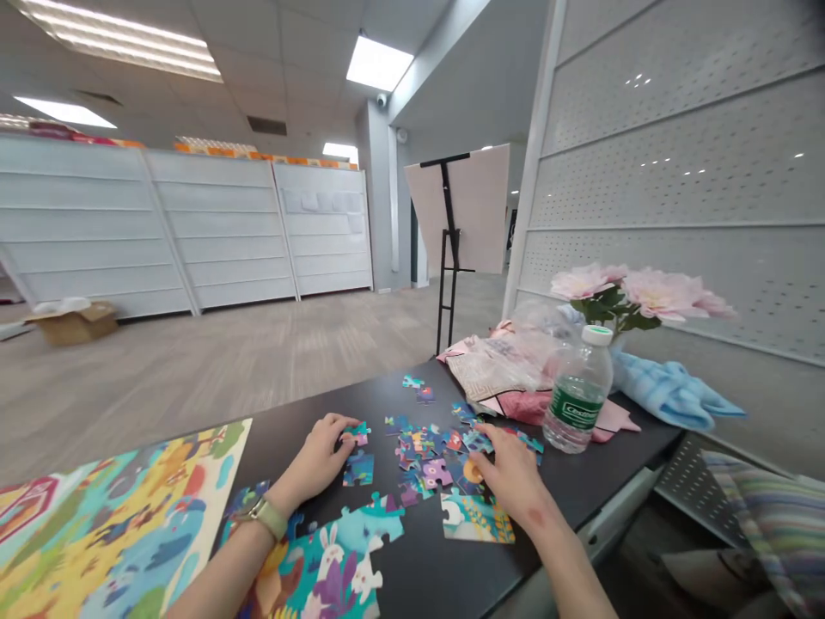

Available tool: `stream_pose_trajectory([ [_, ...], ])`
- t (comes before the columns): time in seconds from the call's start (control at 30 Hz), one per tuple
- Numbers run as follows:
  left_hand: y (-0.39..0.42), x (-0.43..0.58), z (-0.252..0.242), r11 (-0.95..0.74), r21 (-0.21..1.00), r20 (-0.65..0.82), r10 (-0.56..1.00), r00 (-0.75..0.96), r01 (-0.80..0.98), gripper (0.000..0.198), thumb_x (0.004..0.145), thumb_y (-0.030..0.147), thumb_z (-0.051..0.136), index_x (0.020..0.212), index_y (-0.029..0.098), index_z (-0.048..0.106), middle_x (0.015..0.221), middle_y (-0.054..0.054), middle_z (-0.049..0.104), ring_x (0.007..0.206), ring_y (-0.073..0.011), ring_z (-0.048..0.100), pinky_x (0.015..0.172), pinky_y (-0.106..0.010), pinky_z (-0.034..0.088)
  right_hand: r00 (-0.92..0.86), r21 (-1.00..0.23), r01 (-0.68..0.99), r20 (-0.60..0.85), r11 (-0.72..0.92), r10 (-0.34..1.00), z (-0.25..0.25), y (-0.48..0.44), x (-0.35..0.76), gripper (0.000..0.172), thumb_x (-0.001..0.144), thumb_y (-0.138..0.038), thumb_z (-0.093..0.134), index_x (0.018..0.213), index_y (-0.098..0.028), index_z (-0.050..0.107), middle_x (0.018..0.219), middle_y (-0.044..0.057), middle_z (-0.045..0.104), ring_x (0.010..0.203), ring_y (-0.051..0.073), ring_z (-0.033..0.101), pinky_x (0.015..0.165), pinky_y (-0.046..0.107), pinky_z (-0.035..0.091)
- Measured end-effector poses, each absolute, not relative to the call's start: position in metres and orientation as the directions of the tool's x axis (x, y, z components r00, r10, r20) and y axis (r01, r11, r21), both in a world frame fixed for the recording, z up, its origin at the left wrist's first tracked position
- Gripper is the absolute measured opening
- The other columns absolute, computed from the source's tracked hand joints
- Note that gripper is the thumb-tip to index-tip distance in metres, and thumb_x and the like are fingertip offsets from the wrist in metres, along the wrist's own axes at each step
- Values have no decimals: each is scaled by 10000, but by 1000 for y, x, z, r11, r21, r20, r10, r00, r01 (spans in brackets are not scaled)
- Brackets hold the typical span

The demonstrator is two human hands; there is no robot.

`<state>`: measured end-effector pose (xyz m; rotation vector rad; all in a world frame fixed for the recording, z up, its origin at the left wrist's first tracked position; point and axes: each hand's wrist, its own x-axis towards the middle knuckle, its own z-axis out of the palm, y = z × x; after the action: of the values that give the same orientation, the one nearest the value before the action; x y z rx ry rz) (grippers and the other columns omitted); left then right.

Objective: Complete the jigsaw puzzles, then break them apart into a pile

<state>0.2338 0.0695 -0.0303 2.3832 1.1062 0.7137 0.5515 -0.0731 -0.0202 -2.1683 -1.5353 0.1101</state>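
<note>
Touching loose, brightly patterned puzzle pieces (436,472)

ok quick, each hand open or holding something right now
Left hand: touching a small, flat, teal-and-pink jigsaw piece; gripped or not, cannot tell.
Right hand: open, over flat multicoloured jigsaw pieces.

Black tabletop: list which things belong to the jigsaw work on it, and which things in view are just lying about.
Belong to the work:
piece at the left hand
loose pieces near the right hand
joined rabbit section
illustrated board, perhaps

Apparently just lying about:
water bottle
pink flowers
pink cloth
blue cloth
cardboard box
</note>
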Motion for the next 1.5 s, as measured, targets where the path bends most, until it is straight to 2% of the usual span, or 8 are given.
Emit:
stream_pose_trajectory([
  [0.17, 41, 258, -8, -622, 519, 261, 768, 584, 586, 323, 979, 322, 445, 1258, 274, 601, 1354, -91, 529, 1241, -312, 458, 1043, -552, 384, 410, -453, 854, 283, -256, 867, -20, -71, 555, 498, 880, -182, 449, 1366, -128, 548, 1416, 121, 565, 1307, 259, 511, 1122, 402, 353],
  [0.27, 14, 294, 9, -779, 433, 206, 575, 792, 453, 378, 956, 314, 532, 1332, 336, 568, 1470, -62, 470, 1320, -317, 403, 1088, -556, 345, 444, -512, 827, 340, -233, 829, -17, -72, 559, 477, 884, -142, 367, 1297, -110, 603, 1436, 137, 542, 1331, 260, 491, 1131, 398, 344],
  [0.47, 4, 329, 16, -880, 246, 133, 446, 885, 406, 365, 970, 394, 542, 1329, 348, 589, 1470, -54, 512, 1290, -351, 457, 1046, -592, 370, 302, -581, 805, 234, -116, 924, 2, -92, 558, 336, 886, -196, 398, 967, -196, 723, 1029, 66, 741, 1010, 225, 665, 926, 339, 481],
  [0.57, 14, 310, 11, -843, 268, 124, 511, 851, 467, 373, 985, 378, 516, 1349, 327, 575, 1491, -61, 491, 1316, -327, 459, 1094, -553, 352, 115, -625, 779, 57, -54, 992, 14, -109, 550, 206, 808, -264, 574, 946, -215, 719, 980, 41, 733, 942, 222, 656, 857, 323, 483],
  [0.7, 21, 272, 5, -785, 285, 93, 594, 799, 551, 370, 1006, 407, 484, 1365, 343, 550, 1534, -54, 441, 1382, -318, 403, 1130, -570, 304, 63, -576, 810, -97, -107, 993, 26, -120, 530, 496, 628, -251, 754, 1117, -196, 692, 1237, 88, 625, 1155, 291, 525, 959, 378, 422],
  [0.8, 22, 246, 1, -753, 269, 103, 643, 759, 601, 355, 1008, 394, 487, 1351, 331, 557, 1497, -64, 478, 1367, -314, 410, 1107, -568, 331, 90, -503, 851, -149, -154, 985, 30, -118, 518, 491, 606, -205, 749, 1094, -205, 697, 1250, 89, 583, 1150, 304, 494, 952, 397, 406],
  [1.27, -9, 216, 3, -773, 398, 280, 615, 737, 494, 269, 976, 235, 504, 1219, 263, 616, 1357, -76, 556, 1241, -259, 490, 1058, -442, 376, -249, -553, 817, -79, 165, 965, 13, -117, 469, 351, 712, -184, 599, 1049, -271, 643, 1155, 36, 617, 1127, 242, 534, 1013, 365, 401],
  [1.5, -19, 215, 8, -825, 454, 266, 485, 833, 335, 371, 843, 384, 713, 1183, 260, 632, 1305, -65, 557, 1203, -275, 513, 1067, -417, 365, -305, -568, 795, -75, 211, 949, 11, -113, 450, 287, 780, -236, 640, 1040, -320, 726, 1220, 46, 623, 1201, 267, 539, 1072, 431, 399],
])
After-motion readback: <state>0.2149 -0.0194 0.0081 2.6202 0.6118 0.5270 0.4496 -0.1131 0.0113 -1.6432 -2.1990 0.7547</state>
